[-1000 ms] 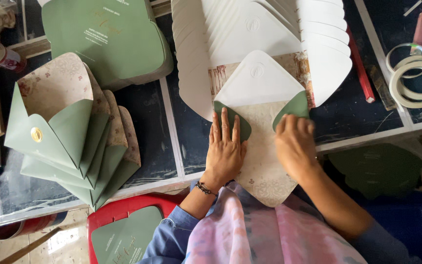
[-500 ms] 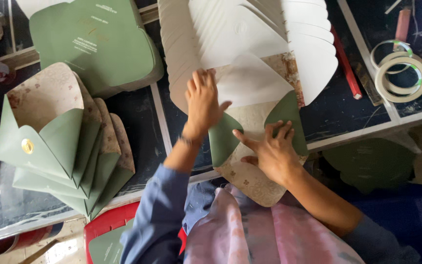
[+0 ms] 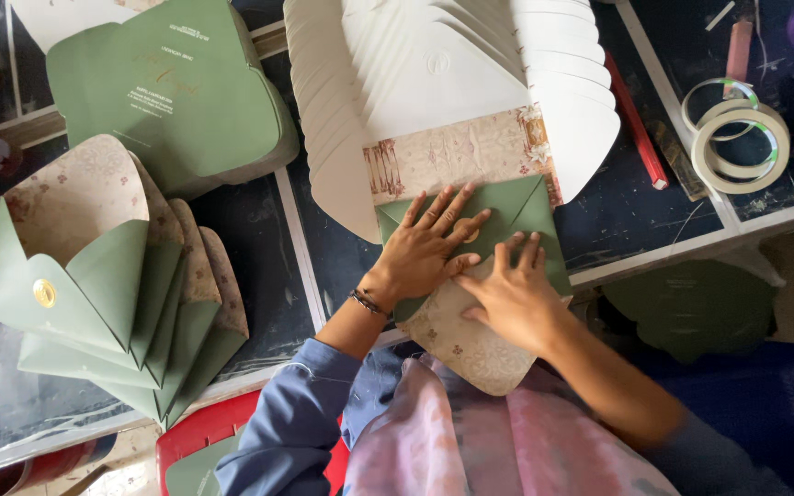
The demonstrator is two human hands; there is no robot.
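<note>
A green envelope (image 3: 516,207) with a patterned beige lining lies on the dark table in front of me, its side flaps folded to the middle. My left hand (image 3: 425,246) presses flat on the folded green flaps with fingers spread. My right hand (image 3: 512,294) lies beside it, fingers on the lower flap where the patterned beige flap (image 3: 470,344) hangs over the table edge. A patterned card (image 3: 457,156) shows just above the envelope. Both hands rest on the envelope without gripping it.
A fanned stack of white cards (image 3: 452,73) lies behind the envelope. Several folded green envelopes (image 3: 103,294) are stacked at the left, with flat green sheets (image 3: 172,92) behind them. Tape rolls (image 3: 737,138) and a red stick (image 3: 636,124) lie at the right. A red stool (image 3: 204,441) stands below.
The green side flaps have been folded in to the middle. My left hand came down from the white card onto the flaps; my right hand moved onto the lower flap.
</note>
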